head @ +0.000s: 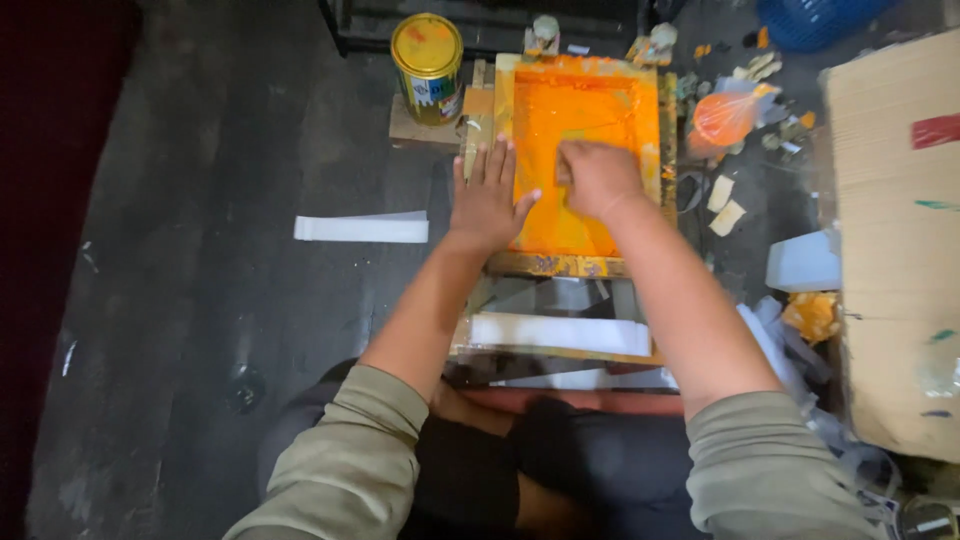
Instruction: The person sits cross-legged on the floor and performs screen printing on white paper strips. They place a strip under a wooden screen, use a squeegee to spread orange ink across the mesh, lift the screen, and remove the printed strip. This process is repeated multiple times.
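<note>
On the dark floor (pixel 200 300), in front of the seated person's knees, sits a wooden-framed printing screen (pixel 585 265) flooded with orange ink. The left hand (pixel 487 200) lies flat and spread on the frame's left rail, fingers pointing away, thumb reaching onto the orange mesh. The right hand (pixel 597 177) is curled into a fist on the inked surface near the middle of the screen; it seems to grip something, but what it holds is hidden under the knuckles, so I cannot tell. Both sleeves are pushed up, olive-coloured.

Just beyond the screen's upper-left corner stands a yellow-lidded tin can (pixel 427 65) on a small board. A white paper strip (pixel 361 229) lies on the floor to the left, well apart from the frame. Another white sheet (pixel 560 333) rests under glass just below the screen. To the right are an orange-stained plastic bag (pixel 723 117), small pale scraps (pixel 724 205), a white block (pixel 803 263) and a large piece of cardboard (pixel 895 250). A blue basket (pixel 815 20) shows at the top edge.
</note>
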